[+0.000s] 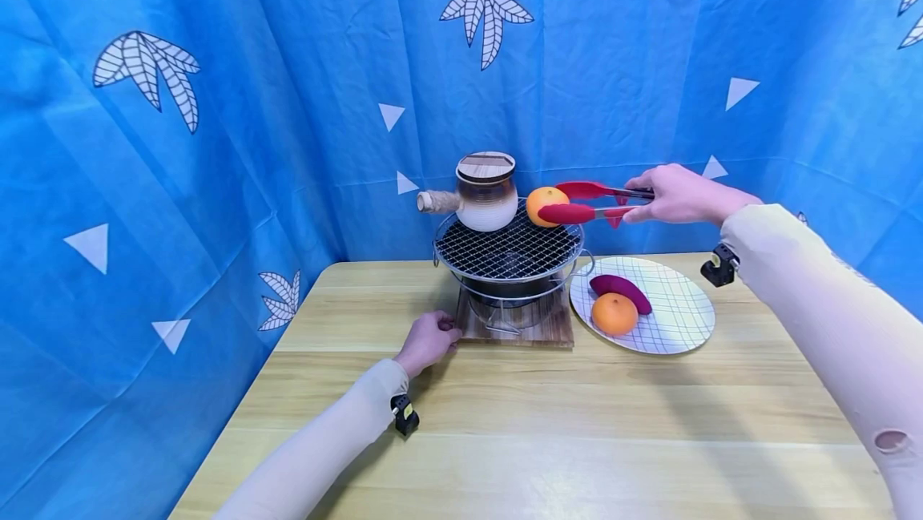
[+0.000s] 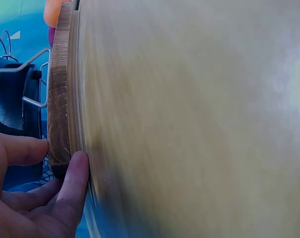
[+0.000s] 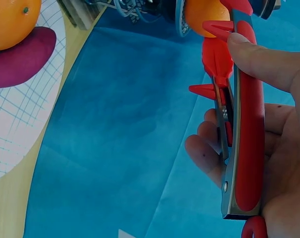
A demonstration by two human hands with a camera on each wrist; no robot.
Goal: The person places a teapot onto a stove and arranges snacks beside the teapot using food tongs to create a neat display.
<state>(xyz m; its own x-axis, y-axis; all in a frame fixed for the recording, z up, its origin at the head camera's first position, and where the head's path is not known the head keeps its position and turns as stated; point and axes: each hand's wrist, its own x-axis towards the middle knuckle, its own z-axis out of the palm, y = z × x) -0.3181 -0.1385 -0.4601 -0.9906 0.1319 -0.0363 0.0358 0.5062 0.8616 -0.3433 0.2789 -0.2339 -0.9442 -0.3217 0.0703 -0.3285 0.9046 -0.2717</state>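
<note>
My right hand grips a pair of red-tipped tongs by its handles. Between the tong heads is an orange, held over the right part of the round wire grill rack. My left hand is at the near left corner of the wooden board under the stove; in the left wrist view the thumb and fingers pinch the board's edge. On the rack's back left stands a ceramic pot with a wooden lid and a rope-wrapped side handle.
Right of the stove lies a white plate with a grid pattern. A second orange and a purple sweet potato-like piece sit on it, touching. Blue patterned curtain hangs behind and left of the wooden table.
</note>
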